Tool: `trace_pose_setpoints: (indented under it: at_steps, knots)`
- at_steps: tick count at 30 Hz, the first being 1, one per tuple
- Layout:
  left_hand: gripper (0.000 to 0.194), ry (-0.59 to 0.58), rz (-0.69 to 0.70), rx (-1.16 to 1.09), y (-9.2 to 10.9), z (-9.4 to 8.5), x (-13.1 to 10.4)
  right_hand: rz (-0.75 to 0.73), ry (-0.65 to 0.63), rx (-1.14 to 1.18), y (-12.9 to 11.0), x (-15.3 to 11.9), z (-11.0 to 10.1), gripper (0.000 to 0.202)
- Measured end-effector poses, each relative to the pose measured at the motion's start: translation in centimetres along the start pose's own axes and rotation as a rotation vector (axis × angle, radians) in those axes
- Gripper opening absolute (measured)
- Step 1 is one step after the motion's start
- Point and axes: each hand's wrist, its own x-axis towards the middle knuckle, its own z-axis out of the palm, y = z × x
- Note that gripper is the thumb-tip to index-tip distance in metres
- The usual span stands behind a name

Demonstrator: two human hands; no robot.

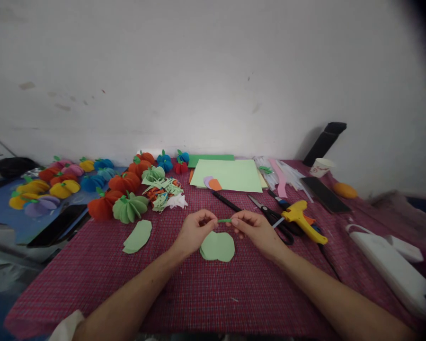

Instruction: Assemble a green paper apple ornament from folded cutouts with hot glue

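Observation:
A small green paper strip point(225, 220) is stretched between my two hands. The fingertips of my left hand point(196, 230) pinch its left end, and my right hand point(257, 230) pinches the right end. Just below the hands, light green paper cutouts point(217, 246) lie stacked on the checked red cloth point(199, 303). Another light green cutout point(138, 237) lies further left. To the right of my right hand are black-handled scissors point(275, 219) and a yellow glue gun point(300, 220).
Folded paper pumpkins point(129, 207) in several colours fill the left side. Paper scraps point(165, 193) lie beside them. Light green sheets point(229, 174) rest at the back. On the right are a dark phone point(325, 194), a paper cup point(321, 167) and a white device point(390, 267).

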Motion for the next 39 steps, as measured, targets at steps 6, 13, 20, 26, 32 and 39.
trace_pose_setpoints:
  at_steps: [6,13,20,26,32,39]
  knots:
    - [0.016,-0.050,-0.111,-0.171,1.2,0.1,-0.4,0.026,0.065,0.016,-0.3,0.3,-0.1,0.024]
    - [0.016,-0.115,-0.118,-0.273,1.2,0.0,-0.4,0.021,0.059,0.086,0.0,0.4,-0.3,0.022]
    - [0.020,-0.205,-0.011,-0.092,0.9,-0.4,-0.3,0.020,0.043,0.073,0.1,0.4,-0.5,0.025]
    - [0.031,-0.261,0.156,0.031,1.0,-0.6,-0.5,0.038,0.055,0.090,0.0,0.4,-0.6,0.023]
    - [0.015,-0.155,0.086,-0.025,1.2,-0.5,-0.4,0.062,0.068,0.100,-0.2,0.2,-0.5,0.024]
    - [0.017,-0.073,0.045,-0.123,0.2,0.0,-0.2,0.103,0.072,0.186,-0.5,0.1,-0.3,0.021]
